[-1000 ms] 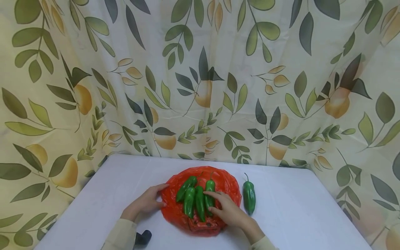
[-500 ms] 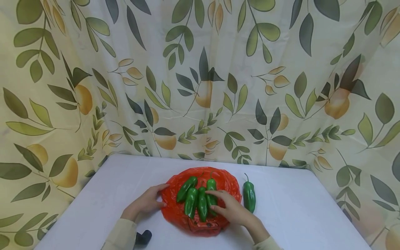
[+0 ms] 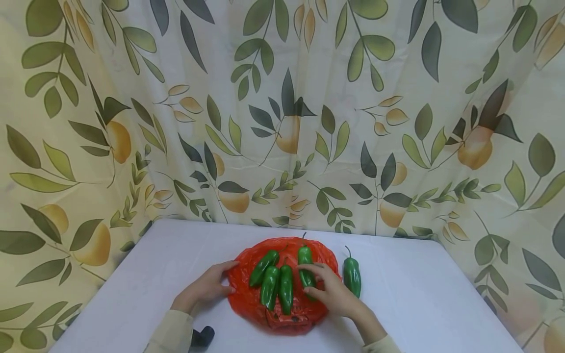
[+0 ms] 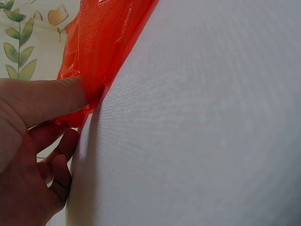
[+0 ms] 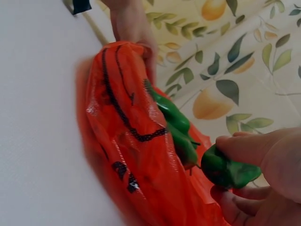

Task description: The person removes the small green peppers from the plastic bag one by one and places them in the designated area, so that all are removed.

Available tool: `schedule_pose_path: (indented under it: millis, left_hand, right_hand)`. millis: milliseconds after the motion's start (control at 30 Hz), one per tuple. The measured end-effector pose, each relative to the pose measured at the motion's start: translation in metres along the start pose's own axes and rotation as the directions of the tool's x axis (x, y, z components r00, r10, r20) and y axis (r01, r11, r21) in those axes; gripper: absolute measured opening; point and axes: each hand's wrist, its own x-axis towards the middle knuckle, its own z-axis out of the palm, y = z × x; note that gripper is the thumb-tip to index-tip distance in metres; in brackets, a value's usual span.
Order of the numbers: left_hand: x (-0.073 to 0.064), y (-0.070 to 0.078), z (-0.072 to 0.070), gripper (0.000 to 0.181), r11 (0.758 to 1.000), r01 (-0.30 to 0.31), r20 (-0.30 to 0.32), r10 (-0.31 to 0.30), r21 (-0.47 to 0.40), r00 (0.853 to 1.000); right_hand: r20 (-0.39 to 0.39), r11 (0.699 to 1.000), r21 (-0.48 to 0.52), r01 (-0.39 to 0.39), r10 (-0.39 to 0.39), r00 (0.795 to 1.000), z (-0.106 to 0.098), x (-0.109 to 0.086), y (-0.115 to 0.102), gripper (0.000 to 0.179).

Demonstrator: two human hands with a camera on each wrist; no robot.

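Note:
A red plastic bag point(image 3: 251, 314), its top rolled open, stands on the white table with green peppers in it. My left hand point(image 3: 211, 283) holds the bag's left edge, the thumb against the red plastic in the left wrist view. My right hand point(image 3: 328, 290) pinches one green pepper point(image 3: 305, 260) between thumb and fingers over the right part of the bag. In the right wrist view this pepper point(image 5: 221, 170) shows end-on, apart from the other peppers point(image 5: 174, 117). Left of it lie a slanted pepper point(image 3: 263, 268) and two side by side, one the middle pepper point(image 3: 286, 290).
Another green pepper point(image 3: 351, 275) with a curved stem lies on the white tabletop point(image 3: 419, 294), right of the bag. A black object point(image 3: 203, 337) shows beside the left sleeve point(image 3: 169, 333). A leaf-and-fruit patterned curtain point(image 3: 282, 147) hangs behind the table.
My right hand has moved right with the pinched pepper, so a gap shows between it and the others. The middle pepper shifted slightly right earlier. The left hand stays at the bag's edge.

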Motion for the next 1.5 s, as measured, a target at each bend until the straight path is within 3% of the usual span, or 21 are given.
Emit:
schedule_pose_path:
  millis: [267,633,900,1100,1300,1500]
  left_hand:
    - [0.001,0.0,0.002,0.076,1.0,-0.007,0.004,0.007,-0.004,1.0]
    - [0.004,-0.002,0.004,0.074,1.0,-0.017,0.007,0.017,-0.004,1.0]
    - [0.0,0.002,0.003,0.075,1.0,-0.011,0.005,0.011,-0.012,1.0]
    - [-0.001,0.004,0.001,0.074,1.0,0.001,0.006,-0.001,-0.012,1.0]
    - [0.0,0.002,0.001,0.075,1.0,-0.003,0.004,0.003,-0.002,1.0]
    - [0.0,0.002,0.001,0.076,1.0,-0.014,0.004,0.014,0.0,1.0]
  right_hand:
    - [-0.068,0.998,0.034,-0.043,0.046,0.997,-0.01,-0.004,-0.002,0.05]
    - [-0.075,0.999,0.03,-0.027,0.029,0.997,-0.02,-0.006,0.0,0.05]
    - [-0.094,0.996,0.055,-0.073,0.078,0.993,-0.025,-0.01,0.007,0.052]
    - [-0.124,0.995,0.047,-0.085,0.09,0.988,-0.034,-0.015,0.012,0.053]
    - [-0.092,0.997,0.053,-0.047,0.052,0.994,-0.044,-0.019,0.017,0.055]
    - [-0.108,0.995,0.077,-0.064,0.073,0.992,-0.057,-0.025,0.018,0.055]
